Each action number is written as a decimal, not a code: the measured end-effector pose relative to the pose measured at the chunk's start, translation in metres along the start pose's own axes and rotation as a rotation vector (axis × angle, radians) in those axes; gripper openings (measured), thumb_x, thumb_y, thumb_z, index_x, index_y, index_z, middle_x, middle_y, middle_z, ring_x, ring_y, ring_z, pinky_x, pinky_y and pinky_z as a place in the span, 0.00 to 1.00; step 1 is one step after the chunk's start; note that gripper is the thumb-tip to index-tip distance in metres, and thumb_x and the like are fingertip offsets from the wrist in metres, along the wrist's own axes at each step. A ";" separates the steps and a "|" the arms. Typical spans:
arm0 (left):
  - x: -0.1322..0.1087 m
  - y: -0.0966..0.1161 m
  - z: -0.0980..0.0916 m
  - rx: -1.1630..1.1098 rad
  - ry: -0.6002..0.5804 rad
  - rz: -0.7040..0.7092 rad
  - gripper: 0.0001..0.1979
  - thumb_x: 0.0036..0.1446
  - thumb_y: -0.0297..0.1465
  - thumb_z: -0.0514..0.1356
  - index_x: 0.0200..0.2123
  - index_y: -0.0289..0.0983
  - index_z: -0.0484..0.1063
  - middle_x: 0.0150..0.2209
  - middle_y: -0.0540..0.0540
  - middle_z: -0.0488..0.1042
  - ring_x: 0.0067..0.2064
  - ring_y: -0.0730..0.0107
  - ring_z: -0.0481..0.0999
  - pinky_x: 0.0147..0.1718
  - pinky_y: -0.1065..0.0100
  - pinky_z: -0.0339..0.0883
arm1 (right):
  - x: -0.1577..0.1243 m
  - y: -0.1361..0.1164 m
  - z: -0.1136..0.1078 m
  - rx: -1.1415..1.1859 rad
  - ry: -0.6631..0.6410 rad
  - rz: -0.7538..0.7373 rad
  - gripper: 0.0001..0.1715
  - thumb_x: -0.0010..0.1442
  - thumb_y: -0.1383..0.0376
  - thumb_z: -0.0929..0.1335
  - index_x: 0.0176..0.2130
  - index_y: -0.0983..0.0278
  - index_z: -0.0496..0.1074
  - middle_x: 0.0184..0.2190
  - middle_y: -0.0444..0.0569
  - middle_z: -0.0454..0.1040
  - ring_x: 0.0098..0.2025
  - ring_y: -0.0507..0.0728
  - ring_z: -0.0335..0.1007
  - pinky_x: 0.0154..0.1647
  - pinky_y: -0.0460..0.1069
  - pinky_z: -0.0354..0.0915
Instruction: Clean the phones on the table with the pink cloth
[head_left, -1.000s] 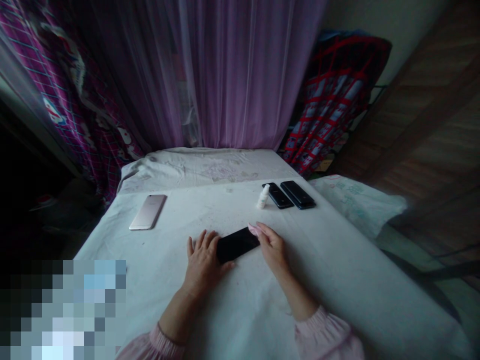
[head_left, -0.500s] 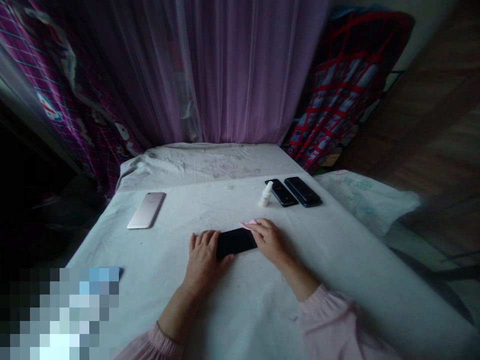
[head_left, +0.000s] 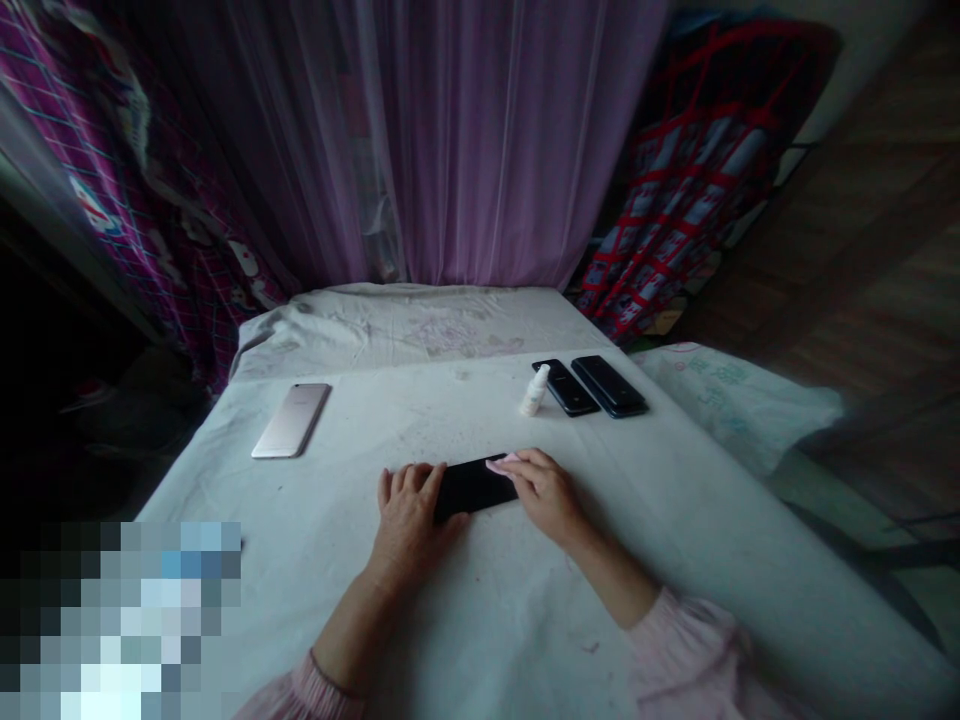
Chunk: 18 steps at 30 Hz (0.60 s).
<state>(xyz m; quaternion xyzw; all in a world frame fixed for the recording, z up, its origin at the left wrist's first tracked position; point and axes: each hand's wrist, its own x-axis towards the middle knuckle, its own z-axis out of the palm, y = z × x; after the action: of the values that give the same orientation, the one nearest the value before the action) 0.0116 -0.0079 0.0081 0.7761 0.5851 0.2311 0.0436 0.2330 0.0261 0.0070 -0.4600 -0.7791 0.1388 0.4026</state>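
Observation:
A black smartphone (head_left: 474, 488) lies flat on the white-covered table (head_left: 480, 610), its glossy face up. My left hand (head_left: 409, 525) rests over its left end, fingers curled across the edge. At its right end, my right hand (head_left: 544, 492) pinches a small pink cloth (head_left: 500, 463) against the far edge of the phone. Beyond my hands stand a small white dropper bottle (head_left: 534, 391) and two more black smartphones (head_left: 568, 388) (head_left: 609, 386), and a rose-gold smartphone (head_left: 291, 420) lies to the far left.
A rumpled pale sheet (head_left: 405, 325) lies at the far end of the table, before a sheer purple curtain (head_left: 480, 150). A printed pillow (head_left: 735, 405) lies at the right. Red-checked cloth (head_left: 705, 170) hangs at the back right. A pixelated patch (head_left: 120, 620) hides the lower left.
My right hand has shifted slightly along the phone's far edge with the pink cloth. My left hand stays on the phone, and the view has moved a little.

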 end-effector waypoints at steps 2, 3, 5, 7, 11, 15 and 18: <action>0.000 0.000 -0.001 0.000 -0.004 0.003 0.29 0.51 0.39 0.63 0.56 0.39 0.66 0.49 0.39 0.70 0.52 0.49 0.67 0.58 0.39 0.46 | 0.012 0.008 0.009 -0.020 0.032 0.026 0.19 0.60 0.73 0.61 0.41 0.60 0.79 0.36 0.50 0.75 0.39 0.54 0.74 0.42 0.48 0.71; 0.000 0.000 -0.001 0.001 -0.001 0.001 0.29 0.51 0.39 0.63 0.56 0.39 0.66 0.49 0.39 0.70 0.52 0.49 0.67 0.58 0.39 0.46 | 0.016 0.010 0.012 -0.029 0.049 0.037 0.19 0.59 0.74 0.62 0.40 0.61 0.79 0.36 0.50 0.75 0.39 0.54 0.74 0.42 0.48 0.71; 0.000 0.001 -0.001 0.003 0.011 -0.007 0.29 0.52 0.39 0.63 0.56 0.39 0.66 0.48 0.39 0.70 0.52 0.49 0.67 0.58 0.40 0.47 | 0.018 0.012 0.016 -0.032 0.070 0.056 0.19 0.59 0.73 0.62 0.40 0.61 0.79 0.36 0.50 0.75 0.39 0.54 0.74 0.42 0.47 0.71; -0.001 0.002 -0.001 0.005 0.021 -0.014 0.28 0.52 0.40 0.63 0.56 0.40 0.66 0.48 0.39 0.71 0.52 0.49 0.67 0.58 0.40 0.47 | 0.013 0.009 0.014 -0.017 0.071 0.069 0.19 0.60 0.73 0.62 0.42 0.59 0.79 0.37 0.49 0.75 0.39 0.53 0.74 0.42 0.47 0.71; -0.001 0.002 0.001 0.009 0.028 -0.020 0.28 0.51 0.39 0.63 0.56 0.39 0.66 0.49 0.39 0.70 0.52 0.49 0.67 0.58 0.41 0.47 | -0.013 -0.006 0.001 0.028 0.043 0.084 0.19 0.61 0.72 0.62 0.45 0.57 0.77 0.38 0.48 0.75 0.40 0.53 0.74 0.43 0.47 0.72; 0.000 -0.001 0.003 -0.011 0.029 -0.005 0.28 0.51 0.38 0.63 0.56 0.38 0.66 0.49 0.38 0.70 0.52 0.49 0.67 0.58 0.41 0.48 | -0.029 -0.012 -0.007 0.037 0.026 0.097 0.21 0.61 0.72 0.62 0.46 0.56 0.77 0.38 0.48 0.75 0.42 0.54 0.74 0.45 0.48 0.71; 0.001 -0.002 0.004 -0.017 0.024 -0.009 0.28 0.50 0.37 0.64 0.55 0.40 0.67 0.49 0.39 0.70 0.52 0.49 0.67 0.58 0.42 0.49 | -0.020 -0.006 -0.001 0.028 0.025 0.104 0.20 0.61 0.73 0.62 0.44 0.56 0.78 0.37 0.48 0.75 0.40 0.53 0.74 0.44 0.48 0.71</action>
<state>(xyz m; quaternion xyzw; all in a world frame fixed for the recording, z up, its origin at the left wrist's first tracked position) 0.0120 -0.0055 0.0040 0.7702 0.5871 0.2452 0.0444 0.2352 0.0060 0.0014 -0.4958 -0.7471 0.1649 0.4109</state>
